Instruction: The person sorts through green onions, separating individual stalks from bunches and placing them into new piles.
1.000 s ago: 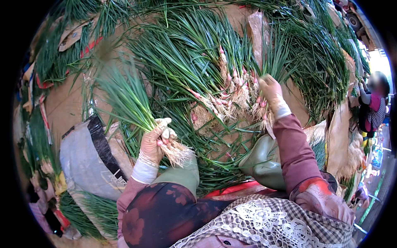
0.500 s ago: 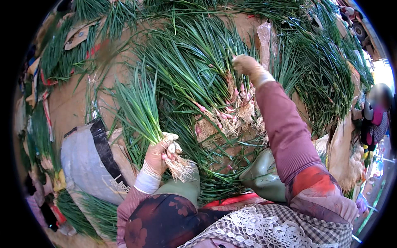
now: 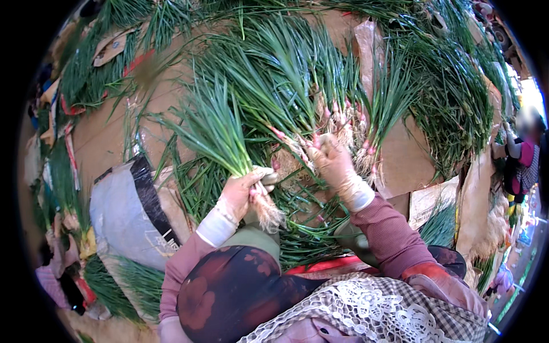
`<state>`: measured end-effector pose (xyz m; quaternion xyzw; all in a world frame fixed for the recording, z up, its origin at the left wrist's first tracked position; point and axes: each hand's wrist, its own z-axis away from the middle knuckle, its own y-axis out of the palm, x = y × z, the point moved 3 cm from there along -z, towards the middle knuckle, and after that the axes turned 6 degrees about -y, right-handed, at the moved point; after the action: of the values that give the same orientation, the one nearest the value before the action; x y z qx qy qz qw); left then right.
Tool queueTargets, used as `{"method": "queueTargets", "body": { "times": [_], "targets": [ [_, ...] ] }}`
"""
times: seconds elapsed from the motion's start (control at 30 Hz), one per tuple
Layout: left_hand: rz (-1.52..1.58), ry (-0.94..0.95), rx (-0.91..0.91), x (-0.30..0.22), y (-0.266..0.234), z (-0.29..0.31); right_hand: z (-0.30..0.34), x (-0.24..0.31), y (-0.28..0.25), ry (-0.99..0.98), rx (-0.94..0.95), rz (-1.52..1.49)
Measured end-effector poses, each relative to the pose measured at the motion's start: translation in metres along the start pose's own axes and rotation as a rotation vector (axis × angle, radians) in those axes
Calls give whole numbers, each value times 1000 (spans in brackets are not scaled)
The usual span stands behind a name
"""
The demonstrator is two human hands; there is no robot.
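Observation:
My gloved left hand [image 3: 246,188] is closed round a bunch of spring onions [image 3: 220,128], just below the white stems. Its green leaves fan up and away to the left, and pale roots hang below the fist. On the right, my gloved right hand [image 3: 333,162] has its fingers bent at the root end of a loose pile of spring onions [image 3: 280,68]. A pink stem base shows at its fingertips, so it seems to pinch one or more stalks; the palm side is hidden. Pink bulbs and tangled roots [image 3: 343,123] lie just beyond that hand.
A large heap of cut greens [image 3: 452,108] lies at the right, beside brown cardboard [image 3: 403,154]. At the left is a grey-blue sack [image 3: 126,211] with a black band. Loose leaves cover the ground between my knees. Another person [image 3: 523,157] is at the far right.
My right hand has come back toward me from the pile's far right to its root end. My left hand has lifted the bunch slightly away and to the right.

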<state>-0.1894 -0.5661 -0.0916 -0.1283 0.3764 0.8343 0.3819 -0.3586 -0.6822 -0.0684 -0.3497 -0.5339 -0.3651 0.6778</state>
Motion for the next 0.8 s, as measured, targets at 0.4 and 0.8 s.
{"method": "queueTargets", "body": {
  "times": [0.4,0.8],
  "targets": [
    [-75,34,20,-4,8,9,-23,-16,61,227,407,21],
    [-69,294,-125,-33,-10,29,-13,-4,79,-255,588,836]
  ]
}}
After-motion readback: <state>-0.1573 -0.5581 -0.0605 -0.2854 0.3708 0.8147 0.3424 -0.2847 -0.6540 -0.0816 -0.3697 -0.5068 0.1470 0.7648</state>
